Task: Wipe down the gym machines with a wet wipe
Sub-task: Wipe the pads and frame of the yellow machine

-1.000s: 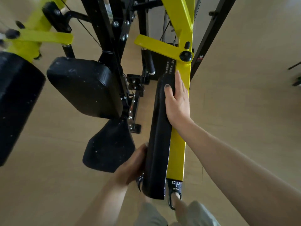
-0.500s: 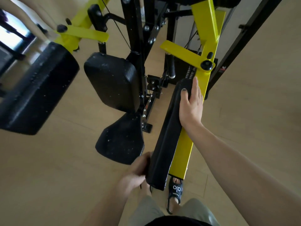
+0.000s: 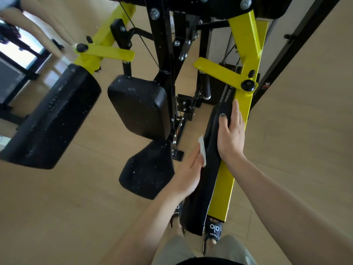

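Left hand (image 3: 188,172) has slid up the pad's inner side since the earlier frames, from the lower end to about mid-length, and the wipe (image 3: 202,150) now shows. Right hand (image 3: 230,135) has kept its place near the top of the pad

Head view:
- Pad (image 3: 207,173): long, black, runs along the yellow arm (image 3: 246,69), seen edge-on, lower end hanging above the sandals (image 3: 214,229)
- Left hand: fingers straight and together, pressing the wipe flat against the pad's left face. White wipe sticks out past the fingertips, edge touching the pad
- Right hand: laid over the pad's outer edge, fingers straight and together along the yellow arm side, thumb (image 3: 223,121) on the black face, dark nail visible. Flat hold, not a curled grip
- Yellow arm: crossbar with black knob (image 3: 248,85) just above the right fingertips
- Centre: black frame (image 3: 162,50) with bolts, back pad (image 3: 138,108) and seat (image 3: 148,169) below it, both speckled white
- Left: second big black pad (image 3: 49,119) on the other yellow arm (image 3: 103,52), same speckling
- Floor (image 3: 66,207): light wood
- Bottom edge: grey shorts (image 3: 172,251), both feet in dark sandals with white lettering
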Tool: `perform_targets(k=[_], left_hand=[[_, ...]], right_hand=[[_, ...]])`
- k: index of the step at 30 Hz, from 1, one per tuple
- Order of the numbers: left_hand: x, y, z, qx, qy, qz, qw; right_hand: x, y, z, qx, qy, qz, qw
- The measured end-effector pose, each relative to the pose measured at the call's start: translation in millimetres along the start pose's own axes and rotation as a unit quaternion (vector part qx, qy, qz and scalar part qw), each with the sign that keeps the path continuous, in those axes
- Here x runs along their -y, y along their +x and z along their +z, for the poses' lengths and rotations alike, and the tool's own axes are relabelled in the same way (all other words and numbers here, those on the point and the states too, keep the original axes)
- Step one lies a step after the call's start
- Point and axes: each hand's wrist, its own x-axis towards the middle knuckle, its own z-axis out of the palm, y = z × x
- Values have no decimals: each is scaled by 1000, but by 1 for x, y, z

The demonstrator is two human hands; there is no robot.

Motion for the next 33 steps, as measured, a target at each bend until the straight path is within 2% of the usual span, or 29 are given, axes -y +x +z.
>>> perform_targets(k=[2, 5, 9, 11, 14, 16, 20, 22, 24, 26, 27, 29, 30, 33], left_hand=[[-12, 29, -3, 4, -12, -10, 1000], [-2, 31, 5, -12, -19, 27, 999], [28, -9, 15, -58, 92, 74, 991], [28, -8, 14, -65, 111, 93, 987], [7, 35, 1, -1, 26, 68, 997], [-10, 74, -7, 3, 1, 57, 998], [-40, 128, -17, -31, 109, 55, 992], [-47, 148, -28, -51, 128, 60, 989], [-52, 168, -40, -106, 73, 40, 991], [-59, 189, -46, -194, -91, -21, 977], [-62, 202, -48, -231, -184, -52, 954], [-68, 223, -49, -267, -297, -79, 913], [-68, 233, -48, -271, -308, -81, 908], [-72, 252, -38, -261, -251, -33, 931]], right_hand=[[1, 0, -1, 0, -4, 3, 1000], [2, 0, -1, -1, -7, 7, 1000], [2, -2, -3, 1, -15, 12, 1000], [3, -2, -3, 0, -15, 17, 1000], [5, -1, -2, -4, -20, 16, 1000], [4, 0, -2, -4, -21, 18, 1000], [5, 1, -2, -7, -1, 14, 1000], [9, 8, -6, -10, -12, 16, 1000], [21, 29, -18, -58, -45, -25, 997], [42, 65, -27, -91, -69, -116, 987], [51, 87, -28, -85, -89, -159, 980], [66, 130, -21, -33, -145, -199, 969], [71, 148, -14, 11, -178, -202, 963], [72, 185, 7, 138, -259, -171, 940]])
